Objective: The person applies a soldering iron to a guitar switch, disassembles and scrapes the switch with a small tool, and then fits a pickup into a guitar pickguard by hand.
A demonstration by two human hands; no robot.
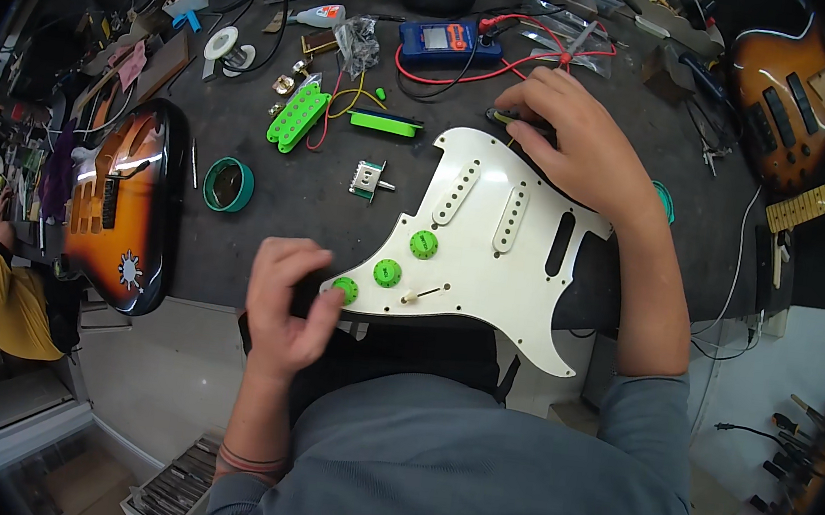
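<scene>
A white guitar pickguard lies on the dark bench in front of me, with two white pickups, a bare slot and three green knobs, the middle one being this knob. Close by its lower left tip, my left hand has its thumb and fingers apart; the thumb tip is at the lowest knob. My right hand reaches over the upper edge, fingers bent around a small dark piece mostly hidden beneath them. A pickup switch lies left of the pickguard.
Beyond the pickguard are a green pickup, a green cover and a blue multimeter with red leads. A teal tub stands at left beside a sunburst guitar body. Another sunburst guitar lies far right.
</scene>
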